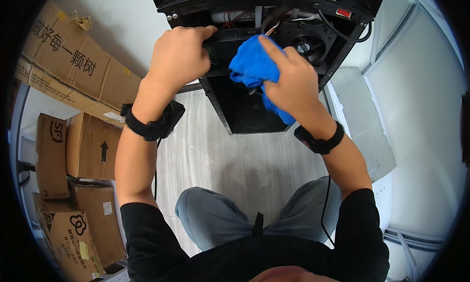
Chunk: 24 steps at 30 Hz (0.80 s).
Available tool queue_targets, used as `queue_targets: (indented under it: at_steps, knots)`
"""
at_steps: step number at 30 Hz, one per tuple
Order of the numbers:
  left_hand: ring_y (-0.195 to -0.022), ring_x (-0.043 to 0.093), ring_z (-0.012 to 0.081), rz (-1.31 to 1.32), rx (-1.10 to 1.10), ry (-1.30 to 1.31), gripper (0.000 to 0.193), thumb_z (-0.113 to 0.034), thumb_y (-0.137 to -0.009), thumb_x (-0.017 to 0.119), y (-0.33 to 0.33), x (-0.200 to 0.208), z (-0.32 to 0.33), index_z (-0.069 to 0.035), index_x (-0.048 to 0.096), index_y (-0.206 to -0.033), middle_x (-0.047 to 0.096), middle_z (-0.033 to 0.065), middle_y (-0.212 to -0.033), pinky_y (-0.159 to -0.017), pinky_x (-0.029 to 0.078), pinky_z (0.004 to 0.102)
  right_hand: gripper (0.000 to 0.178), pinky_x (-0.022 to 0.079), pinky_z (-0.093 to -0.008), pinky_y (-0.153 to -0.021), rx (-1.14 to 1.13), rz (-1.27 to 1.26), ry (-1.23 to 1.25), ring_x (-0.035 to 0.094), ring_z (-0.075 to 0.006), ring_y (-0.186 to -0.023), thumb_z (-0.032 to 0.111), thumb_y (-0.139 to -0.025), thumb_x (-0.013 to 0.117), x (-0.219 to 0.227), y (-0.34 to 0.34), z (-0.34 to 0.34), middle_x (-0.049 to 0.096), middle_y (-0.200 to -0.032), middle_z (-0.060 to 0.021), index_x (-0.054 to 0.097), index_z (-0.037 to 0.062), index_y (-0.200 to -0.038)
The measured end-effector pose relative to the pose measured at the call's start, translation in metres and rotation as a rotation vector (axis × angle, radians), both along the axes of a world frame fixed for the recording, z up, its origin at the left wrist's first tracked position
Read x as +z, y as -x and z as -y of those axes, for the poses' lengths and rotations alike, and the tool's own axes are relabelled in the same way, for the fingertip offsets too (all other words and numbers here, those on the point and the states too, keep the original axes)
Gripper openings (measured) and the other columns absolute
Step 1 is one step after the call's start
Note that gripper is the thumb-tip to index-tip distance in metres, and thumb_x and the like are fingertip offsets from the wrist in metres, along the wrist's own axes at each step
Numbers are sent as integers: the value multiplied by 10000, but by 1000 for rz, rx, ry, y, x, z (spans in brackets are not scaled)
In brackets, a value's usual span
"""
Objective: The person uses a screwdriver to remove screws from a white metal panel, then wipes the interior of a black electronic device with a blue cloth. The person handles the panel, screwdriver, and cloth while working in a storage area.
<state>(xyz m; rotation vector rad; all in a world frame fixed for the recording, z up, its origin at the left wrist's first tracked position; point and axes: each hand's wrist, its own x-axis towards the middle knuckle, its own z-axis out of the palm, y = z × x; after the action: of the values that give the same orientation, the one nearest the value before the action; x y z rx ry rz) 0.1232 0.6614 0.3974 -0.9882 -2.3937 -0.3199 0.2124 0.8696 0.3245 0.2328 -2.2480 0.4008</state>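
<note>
An open black cabinet [249, 105], its inside showing, stands in front of me at the top of the view. My left hand [180, 54] is at its left side, the index finger laid along a dark crossbar [235, 35] and the other fingers curled against the black frame. What those curled fingertips touch is partly hidden. A crumpled blue cloth [254, 59] is gripped in my right hand [293, 79], index finger stretched over it toward the bar. Right of the cloth sits a round black fan [307, 48]. Thin red and white wires [235, 17] run above the bar.
A red rocker switch [343, 12] and a looped black cable [342, 37] are at the cabinet's upper right. Cardboard boxes [93, 145] are stacked along the left. White panels [416, 86] stand on the right. Grey wood-pattern flooring [220, 159] lies below.
</note>
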Motion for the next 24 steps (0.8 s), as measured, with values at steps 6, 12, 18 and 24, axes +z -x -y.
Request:
queue_targets:
  at_steps: [6, 12, 18, 24]
  knots:
    - [-681, 646, 376, -66, -126, 20, 531, 5, -605, 529, 13, -2, 7, -96, 727, -1087, 663, 209, -752, -672, 552, 415, 826, 502, -367, -583, -97, 31, 20, 581, -291, -675, 20, -580, 687, -11, 4, 8, 528, -809, -113, 528, 111, -1385]
    - [-697, 650, 372, -90, -118, -5, 545, 9, -602, 529, 12, -6, 7, -97, 722, -1101, 673, 206, -790, -684, 551, 412, 601, 466, -329, -559, -147, -89, -139, 563, -255, -674, 43, -617, 710, -21, 10, 20, 535, -840, -101, 597, 56, -1207]
    - [-903, 643, 388, 27, -64, 41, 571, 52, -610, 484, 6, -2, 5, -16, 677, -1143, 658, 220, -1068, -843, 529, 411, 334, 447, -336, -588, -191, -53, -315, 573, -237, -719, 95, -698, 683, -10, 22, 48, 553, -836, -92, 610, 82, -1023]
    - [-804, 650, 392, 41, -72, 46, 570, 30, -609, 502, 5, 3, 5, -29, 681, -1147, 663, 233, -990, -751, 537, 397, 185, 416, -379, -632, -125, -98, -355, 554, -235, -777, 177, -759, 624, -13, 32, 82, 563, -832, -70, 651, 112, -931]
